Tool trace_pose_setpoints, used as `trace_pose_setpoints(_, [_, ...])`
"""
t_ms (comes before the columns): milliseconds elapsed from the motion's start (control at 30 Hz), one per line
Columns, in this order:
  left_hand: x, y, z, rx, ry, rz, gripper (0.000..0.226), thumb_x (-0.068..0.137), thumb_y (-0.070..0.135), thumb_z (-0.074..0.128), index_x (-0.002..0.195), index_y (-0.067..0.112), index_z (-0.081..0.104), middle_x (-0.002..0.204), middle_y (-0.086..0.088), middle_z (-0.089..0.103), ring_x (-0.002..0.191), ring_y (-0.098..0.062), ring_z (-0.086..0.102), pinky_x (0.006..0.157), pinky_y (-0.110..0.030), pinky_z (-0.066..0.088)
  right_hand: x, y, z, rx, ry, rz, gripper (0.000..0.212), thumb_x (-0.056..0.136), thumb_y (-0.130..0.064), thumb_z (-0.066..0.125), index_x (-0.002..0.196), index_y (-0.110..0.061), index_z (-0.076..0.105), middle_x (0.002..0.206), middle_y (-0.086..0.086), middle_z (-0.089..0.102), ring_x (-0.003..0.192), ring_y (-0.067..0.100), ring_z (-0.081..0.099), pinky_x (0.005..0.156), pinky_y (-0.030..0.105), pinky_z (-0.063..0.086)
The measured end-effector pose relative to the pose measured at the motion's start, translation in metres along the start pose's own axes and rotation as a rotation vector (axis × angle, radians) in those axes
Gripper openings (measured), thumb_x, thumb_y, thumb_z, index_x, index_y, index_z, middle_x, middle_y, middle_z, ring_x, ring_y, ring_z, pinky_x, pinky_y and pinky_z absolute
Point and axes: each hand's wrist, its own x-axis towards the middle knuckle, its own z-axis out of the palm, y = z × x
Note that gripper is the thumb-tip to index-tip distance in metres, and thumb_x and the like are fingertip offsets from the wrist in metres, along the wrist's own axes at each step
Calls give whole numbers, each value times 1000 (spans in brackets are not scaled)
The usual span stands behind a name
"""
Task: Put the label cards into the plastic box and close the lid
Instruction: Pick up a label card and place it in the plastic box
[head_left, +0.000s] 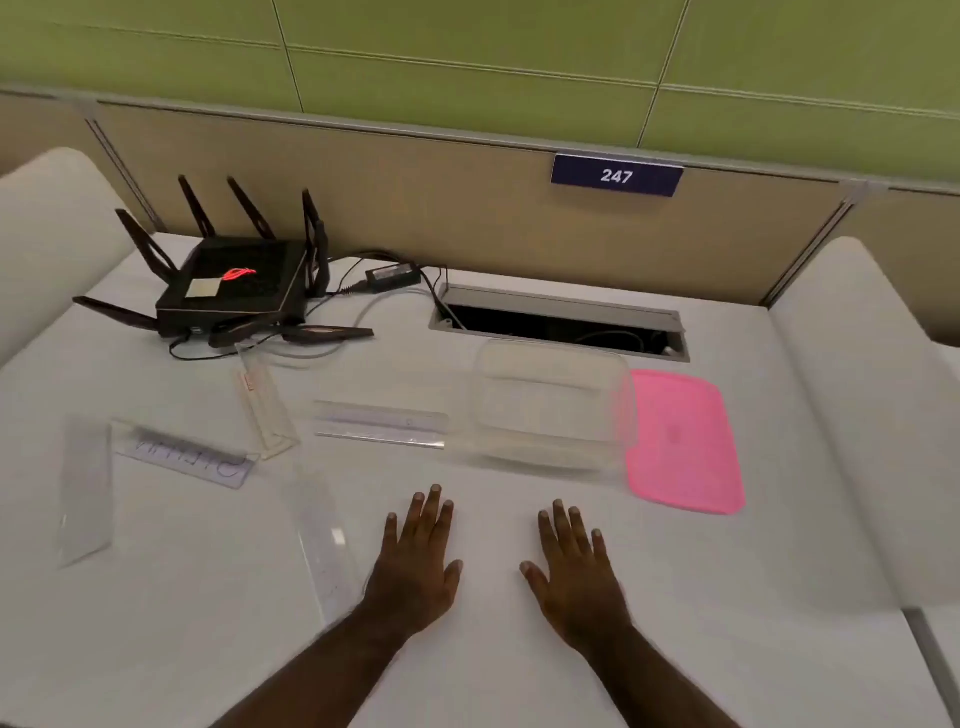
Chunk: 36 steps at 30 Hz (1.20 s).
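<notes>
Cards lie scattered over the left half of the white desk (519, 649), all clear and hard to make out. Farthest left is one card (85, 488) lying lengthwise, then a lettered card (187, 457) beside it, with a black router (234, 286) and its cables at the far left behind them. A narrow card (265, 410) slants toward the router, and a long card (327, 545) lies near, just beside the left hand (415, 561). Between these and the box lies a flat card (382, 428).

Both hands rest flat on the desk, palms down, fingers spread, holding nothing; the right hand (576, 571) is near the left one.

Right of centre stands the clear plastic box (550, 410), open, with a cable hatch (561, 322) behind it. Touching its right side lies the pink lid (680, 441). A number plate (616, 175) hangs on the far partition.
</notes>
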Motion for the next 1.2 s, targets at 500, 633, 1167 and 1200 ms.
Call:
trace_pose_setpoints(500, [-6,-26,-32,-66,53,-183,72,93,41,44,153,16,15,163,-9,2,150,-28,4,119,-49,11,20,-35,-7,49,-42,-69,71,97,-55,23,153,-22,-6,156,-2,-26,146,19,-20,118,37,-7])
trace_pose_setpoints(633, [-28,-58,-50,-47,189,-409,73,85,35,58,148,12,31,160,-13,22,147,-33,20,112,-56,25,38,-88,-15,111,-102,-233,70,97,-52,29,154,-22,0,161,-4,-13,148,17,-15,118,35,-4])
trace_pose_setpoints(1167, [-51,-82,-53,-920,-20,-815,49,90,22,64,135,15,47,123,-14,64,88,-30,71,79,-44,61,63,-186,15,59,-134,-570,98,84,-6,68,152,-31,1,163,0,-3,149,27,-3,116,49,14])
trace_pose_setpoints(1200, [-50,-86,-59,-964,-45,-784,48,89,19,65,134,15,49,116,-13,66,81,-28,71,71,-40,62,65,-185,12,65,-92,-571,99,85,-6,68,151,-32,-1,163,-2,-7,149,26,-4,115,49,13])
